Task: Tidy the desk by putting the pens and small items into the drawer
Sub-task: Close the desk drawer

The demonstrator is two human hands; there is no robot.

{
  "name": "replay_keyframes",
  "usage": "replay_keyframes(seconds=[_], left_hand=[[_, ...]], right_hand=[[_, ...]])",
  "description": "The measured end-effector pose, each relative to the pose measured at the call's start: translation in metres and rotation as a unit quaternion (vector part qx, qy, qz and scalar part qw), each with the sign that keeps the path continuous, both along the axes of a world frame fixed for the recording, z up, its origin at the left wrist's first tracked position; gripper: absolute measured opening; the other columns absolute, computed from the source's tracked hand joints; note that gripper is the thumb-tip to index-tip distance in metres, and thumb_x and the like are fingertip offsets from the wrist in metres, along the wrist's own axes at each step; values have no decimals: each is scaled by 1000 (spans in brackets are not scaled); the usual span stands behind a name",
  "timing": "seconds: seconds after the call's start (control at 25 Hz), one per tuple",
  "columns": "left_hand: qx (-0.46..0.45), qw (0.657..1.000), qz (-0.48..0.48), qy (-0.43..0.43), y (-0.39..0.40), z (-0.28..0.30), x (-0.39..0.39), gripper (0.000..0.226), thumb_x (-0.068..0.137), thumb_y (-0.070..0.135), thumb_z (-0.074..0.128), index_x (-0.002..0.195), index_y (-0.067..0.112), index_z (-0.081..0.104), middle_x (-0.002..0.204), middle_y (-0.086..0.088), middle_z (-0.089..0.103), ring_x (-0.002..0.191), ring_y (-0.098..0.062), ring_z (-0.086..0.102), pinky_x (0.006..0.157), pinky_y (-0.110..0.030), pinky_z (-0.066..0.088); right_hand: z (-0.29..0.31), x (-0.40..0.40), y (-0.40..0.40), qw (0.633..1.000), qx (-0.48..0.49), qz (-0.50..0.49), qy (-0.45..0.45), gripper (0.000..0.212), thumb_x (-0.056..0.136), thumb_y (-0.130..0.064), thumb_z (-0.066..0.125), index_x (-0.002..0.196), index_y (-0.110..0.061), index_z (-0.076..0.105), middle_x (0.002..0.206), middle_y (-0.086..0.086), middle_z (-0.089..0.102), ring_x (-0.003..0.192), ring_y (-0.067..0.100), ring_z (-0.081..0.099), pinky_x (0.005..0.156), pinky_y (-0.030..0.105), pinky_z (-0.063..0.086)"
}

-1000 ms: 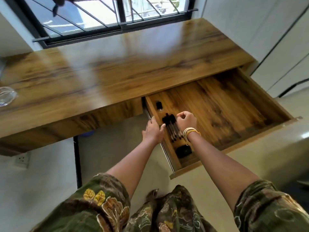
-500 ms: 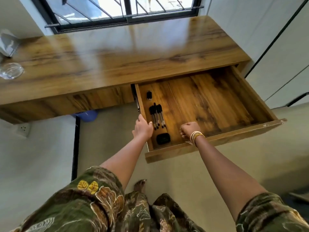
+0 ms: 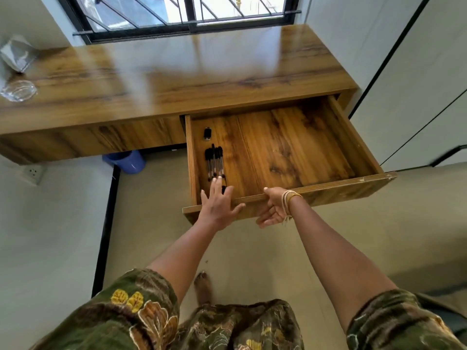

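The wooden drawer (image 3: 353, 183) stands pulled out from under the desk top (image 3: 177, 79). Several black-capped pens (image 3: 214, 162) lie side by side at its left end. A small black item (image 3: 207, 133) sits behind them. Another black item (image 3: 224, 189) is mostly hidden under my left hand. My left hand (image 3: 217, 205) lies flat over the drawer's front left edge, fingers spread, fingertips near the pen ends. My right hand (image 3: 274, 208) grips the front panel, thumb on top and fingers underneath.
A glass dish (image 3: 19, 90) and a clear plastic packet (image 3: 17, 54) sit at the desk's far left. A blue bin (image 3: 126, 161) stands under the desk near a wall socket (image 3: 32, 171). White cabinet doors (image 3: 417, 72) close off the right side.
My right hand came out of the drawer and took hold of the front panel. My left hand slid from the drawer's left wall to the front edge. The view pulled back.
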State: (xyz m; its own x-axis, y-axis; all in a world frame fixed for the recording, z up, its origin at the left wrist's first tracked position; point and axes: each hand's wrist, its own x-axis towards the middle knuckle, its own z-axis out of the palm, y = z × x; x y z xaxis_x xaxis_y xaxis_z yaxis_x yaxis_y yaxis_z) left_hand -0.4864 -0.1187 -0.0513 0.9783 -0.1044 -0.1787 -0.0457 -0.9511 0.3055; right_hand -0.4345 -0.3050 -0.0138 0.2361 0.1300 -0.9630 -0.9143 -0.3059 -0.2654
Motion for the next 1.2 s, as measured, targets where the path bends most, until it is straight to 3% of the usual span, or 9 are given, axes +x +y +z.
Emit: replay_keyframes(seconds=[0.08, 0.2, 0.36, 0.52, 0.64, 0.76, 0.84, 1.0, 1.2], left_hand=[[-12, 999, -29, 16, -3, 0, 4, 63, 89, 41, 60, 142, 21, 31, 159, -18, 11, 149, -34, 1, 113, -67, 7], [15, 1000, -9, 21, -6, -1, 13, 70, 90, 23, 59, 149, 19, 20, 159, -17, 11, 149, -34, -1, 114, -66, 0], [-12, 998, 47, 45, -3, 3, 35, 64, 95, 26, 52, 151, 18, 21, 159, -13, 16, 149, -30, 4, 115, -60, 1], [-22, 997, 69, -25, 8, 9, 70, 61, 89, 27, 65, 143, 13, 39, 146, -12, 41, 140, -29, 34, 112, -60, 27], [39, 993, 68, -91, 16, 5, 103, 68, 79, 34, 76, 136, 11, 47, 137, -14, 50, 133, -32, 44, 104, -53, 42], [99, 988, 39, -115, 24, 5, 143, 78, 76, 38, 78, 140, 9, 43, 142, -18, 46, 137, -34, 38, 113, -46, 35], [135, 983, 26, -120, 30, 9, 173, 89, 74, 42, 79, 145, 11, 35, 148, -19, 36, 143, -34, 29, 117, -50, 23], [165, 981, -7, -101, 39, 18, 229, 110, 73, 46, 76, 154, 21, 5, 161, -13, 6, 150, -32, 4, 116, -56, 2], [146, 985, -11, -90, 54, 21, 285, 112, 71, 45, 76, 154, 22, 5, 162, -9, 3, 150, -28, 1, 115, -59, 0]], right_hand=[[2, -2, 5, 1000, -21, -20, 8, 68, 99, -53, 24, 132, 5, 34, 136, 32, 47, 115, 51, 55, 51, 46, 57], [-2, 1, 16, 983, 23, -176, -48, 49, 103, -36, 30, 141, -6, 30, 144, 20, 40, 119, 46, 54, 65, 47, 60], [-4, 18, 34, 949, 44, -291, -115, 50, 102, -33, 37, 145, -9, 28, 150, 15, 32, 129, 39, 45, 81, 49, 56], [-1, 63, 37, 929, 72, -342, -120, 50, 101, -23, 44, 145, -5, 29, 151, 20, 25, 129, 42, 42, 88, 46, 55], [-3, 101, 44, 925, 67, -352, -129, 48, 100, -18, 47, 143, -3, 32, 149, 20, 27, 126, 41, 45, 79, 44, 57], [-4, 139, 55, 924, 50, -349, -144, 48, 99, -18, 48, 143, -6, 34, 149, 19, 26, 128, 41, 42, 71, 42, 58], [-5, 166, 61, 924, 46, -348, -152, 47, 99, -19, 49, 142, -6, 36, 148, 19, 27, 128, 41, 42, 70, 41, 58], [-7, 208, 67, 926, 51, -340, -155, 43, 96, -24, 51, 136, -10, 43, 144, 15, 38, 120, 40, 50, 65, 46, 61], [6, 253, 79, 926, 52, -331, -176, 57, 90, -43, 50, 140, -19, 37, 145, 13, 33, 126, 38, 43, 83, 50, 57]])
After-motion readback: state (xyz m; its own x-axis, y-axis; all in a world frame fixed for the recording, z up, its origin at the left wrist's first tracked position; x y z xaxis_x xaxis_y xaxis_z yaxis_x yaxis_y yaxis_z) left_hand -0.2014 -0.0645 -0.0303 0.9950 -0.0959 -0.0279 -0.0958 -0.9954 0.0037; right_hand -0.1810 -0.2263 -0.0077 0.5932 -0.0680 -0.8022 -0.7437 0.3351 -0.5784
